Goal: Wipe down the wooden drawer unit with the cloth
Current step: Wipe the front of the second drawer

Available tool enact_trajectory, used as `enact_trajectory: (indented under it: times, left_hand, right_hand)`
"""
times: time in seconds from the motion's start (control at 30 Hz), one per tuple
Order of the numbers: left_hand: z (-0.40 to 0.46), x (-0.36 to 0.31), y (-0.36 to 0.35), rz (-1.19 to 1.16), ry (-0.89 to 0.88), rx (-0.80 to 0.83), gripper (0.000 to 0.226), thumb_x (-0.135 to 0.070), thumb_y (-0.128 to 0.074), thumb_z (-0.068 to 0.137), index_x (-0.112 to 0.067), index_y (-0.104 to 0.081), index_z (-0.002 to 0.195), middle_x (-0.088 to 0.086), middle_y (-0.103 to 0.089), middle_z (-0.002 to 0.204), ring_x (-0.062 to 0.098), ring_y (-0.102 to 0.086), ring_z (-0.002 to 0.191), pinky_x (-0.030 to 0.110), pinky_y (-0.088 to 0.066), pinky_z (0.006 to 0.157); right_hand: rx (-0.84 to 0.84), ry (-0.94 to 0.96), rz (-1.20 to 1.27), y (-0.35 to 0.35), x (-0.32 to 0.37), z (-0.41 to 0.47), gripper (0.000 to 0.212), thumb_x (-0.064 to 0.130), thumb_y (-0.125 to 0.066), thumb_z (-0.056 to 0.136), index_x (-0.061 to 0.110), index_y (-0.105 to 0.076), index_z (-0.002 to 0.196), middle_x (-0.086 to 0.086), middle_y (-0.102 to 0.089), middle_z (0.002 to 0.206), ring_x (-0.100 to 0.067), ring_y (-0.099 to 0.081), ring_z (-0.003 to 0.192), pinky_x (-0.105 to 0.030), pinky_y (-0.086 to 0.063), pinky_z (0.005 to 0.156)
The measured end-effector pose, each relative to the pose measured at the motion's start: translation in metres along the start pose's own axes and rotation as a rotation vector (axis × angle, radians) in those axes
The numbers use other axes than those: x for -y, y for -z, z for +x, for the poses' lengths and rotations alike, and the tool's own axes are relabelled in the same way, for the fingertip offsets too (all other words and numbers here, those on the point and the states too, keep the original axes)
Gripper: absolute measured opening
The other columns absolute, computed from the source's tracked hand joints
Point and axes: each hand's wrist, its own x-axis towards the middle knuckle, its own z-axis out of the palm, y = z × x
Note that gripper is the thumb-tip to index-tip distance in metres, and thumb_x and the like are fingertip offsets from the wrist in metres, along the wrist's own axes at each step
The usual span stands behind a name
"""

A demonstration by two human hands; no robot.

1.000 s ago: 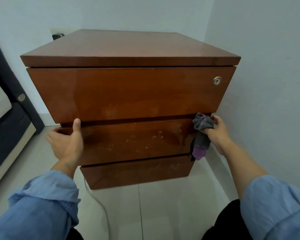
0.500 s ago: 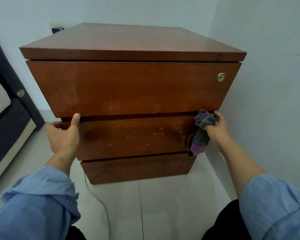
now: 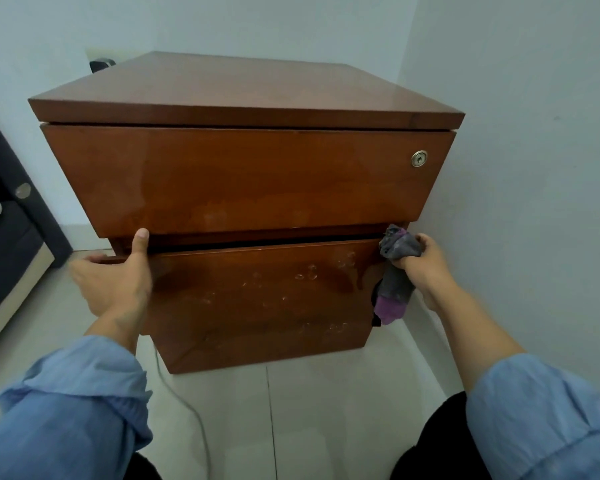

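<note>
Glossy brown wooden drawer unit [image 3: 250, 181], mid drawer [image 3: 257, 292] ajar w/ smudges; bunched grey-purple cloth [image 3: 395, 271] at its right edge.

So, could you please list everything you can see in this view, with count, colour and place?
drawer unit: one, reddish-brown wood, in the corner on the floor
drawers: two fronts clear, brown; the lower one spotted with droplets and pulled slightly out
lock: one, silver, top drawer's upper right
cloth: one, grey with a purple end, at the lower drawer's right edge
cable: one, pale, on the floor tiles
sofa: one, dark, far left
plug: one, black, on the wall behind the unit
left hand: gripping the lower drawer's left end
right hand: holding the cloth
sleeves: two, blue
</note>
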Motion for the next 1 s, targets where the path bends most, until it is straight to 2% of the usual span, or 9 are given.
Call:
enact_trajectory:
  times: [0.1, 0.2, 0.23, 0.37, 0.47, 0.67, 0.8, 0.9, 1.0]
  left_hand:
    - [-0.001, -0.001, -0.002, -0.031, 0.035, -0.024, 0.071, -0.076, -0.056, 0.066, -0.022, -0.040, 0.109, 0.007, -0.052, 0.120, 0.024, -0.053, 0.103, 0.045, -0.044, 0.095]
    - [-0.003, -0.002, -0.004, -0.073, 0.061, -0.059, 0.059, -0.072, -0.050, 0.071, -0.024, -0.039, 0.103, 0.008, -0.055, 0.118, 0.028, -0.056, 0.102, 0.044, -0.043, 0.094]
    - [-0.003, -0.002, -0.005, -0.079, 0.065, -0.061, 0.054, -0.069, -0.050, 0.074, -0.024, -0.039, 0.103, 0.008, -0.056, 0.119, 0.027, -0.056, 0.102, 0.042, -0.043, 0.093]
    - [-0.005, 0.000, -0.004, -0.070, 0.072, -0.057, 0.050, -0.063, -0.047, 0.081, -0.022, -0.042, 0.108, 0.009, -0.055, 0.120, 0.028, -0.054, 0.104, 0.042, -0.041, 0.093]
    - [-0.006, 0.000, -0.002, -0.067, 0.063, -0.040, 0.053, -0.066, -0.042, 0.082, -0.021, -0.043, 0.111, 0.010, -0.054, 0.121, 0.028, -0.053, 0.106, 0.044, -0.040, 0.097]
    - [-0.012, -0.003, 0.001, -0.110, 0.043, -0.017, 0.046, -0.062, -0.037, 0.090, -0.019, -0.041, 0.108, 0.010, -0.054, 0.120, 0.023, -0.050, 0.103, 0.036, -0.036, 0.090]
    - [-0.015, -0.004, 0.003, -0.105, 0.039, -0.024, 0.047, -0.061, -0.033, 0.092, -0.018, -0.041, 0.107, 0.012, -0.054, 0.119, 0.022, -0.048, 0.096, 0.035, -0.035, 0.084]
    - [-0.014, -0.003, 0.004, -0.093, 0.043, -0.014, 0.049, -0.064, -0.031, 0.090, -0.018, -0.042, 0.106, 0.012, -0.054, 0.119, 0.027, -0.052, 0.103, 0.040, -0.038, 0.090]
    - [-0.012, -0.001, 0.007, -0.095, 0.045, 0.015, 0.051, -0.061, -0.032, 0.092, -0.016, -0.046, 0.111, 0.013, -0.053, 0.121, 0.031, -0.052, 0.108, 0.044, -0.038, 0.097]
  right_hand:
    - [-0.175, 0.137, -0.022, 0.008, 0.014, -0.010, 0.069, -0.003, -0.061, 0.082, 0.019, -0.031, 0.139, -0.007, -0.036, 0.142, -0.022, -0.042, 0.126, -0.036, -0.043, 0.102]
    - [-0.389, 0.378, -0.102, 0.015, 0.026, -0.016, 0.051, 0.001, -0.063, 0.077, 0.017, -0.044, 0.121, -0.001, -0.039, 0.126, -0.007, -0.041, 0.104, -0.013, -0.040, 0.079]
    - [-0.433, 0.426, -0.135, 0.016, 0.028, -0.015, 0.045, 0.002, -0.063, 0.077, 0.016, -0.048, 0.116, -0.002, -0.041, 0.124, -0.006, -0.041, 0.102, -0.011, -0.037, 0.077]
    - [-0.485, 0.378, -0.141, 0.005, 0.008, 0.000, 0.034, 0.005, -0.060, 0.079, 0.015, -0.062, 0.111, -0.007, -0.060, 0.117, -0.018, -0.056, 0.105, -0.019, -0.039, 0.084]
    - [-0.440, 0.344, -0.206, -0.008, -0.011, 0.006, 0.037, 0.007, -0.055, 0.083, 0.014, -0.062, 0.119, -0.008, -0.061, 0.121, -0.024, -0.058, 0.110, -0.029, -0.042, 0.095]
    - [-0.379, 0.395, -0.395, -0.042, -0.017, -0.010, 0.041, 0.009, -0.047, 0.090, 0.012, -0.053, 0.131, -0.005, -0.047, 0.140, -0.029, -0.052, 0.117, -0.033, -0.039, 0.101]
    - [-0.224, 0.511, -0.503, -0.086, -0.010, -0.045, 0.047, 0.008, -0.046, 0.091, 0.018, -0.046, 0.137, 0.003, -0.039, 0.146, -0.025, -0.052, 0.113, -0.032, -0.043, 0.096]
    - [-0.076, 0.501, -0.499, -0.120, 0.002, -0.072, 0.047, 0.010, -0.042, 0.093, 0.022, -0.043, 0.139, 0.005, -0.031, 0.151, -0.026, -0.052, 0.114, -0.033, -0.045, 0.093]
    - [0.168, 0.490, -0.512, -0.135, 0.019, -0.080, 0.047, 0.011, -0.041, 0.096, 0.025, -0.041, 0.141, 0.006, -0.029, 0.152, -0.024, -0.046, 0.125, -0.033, -0.043, 0.099]
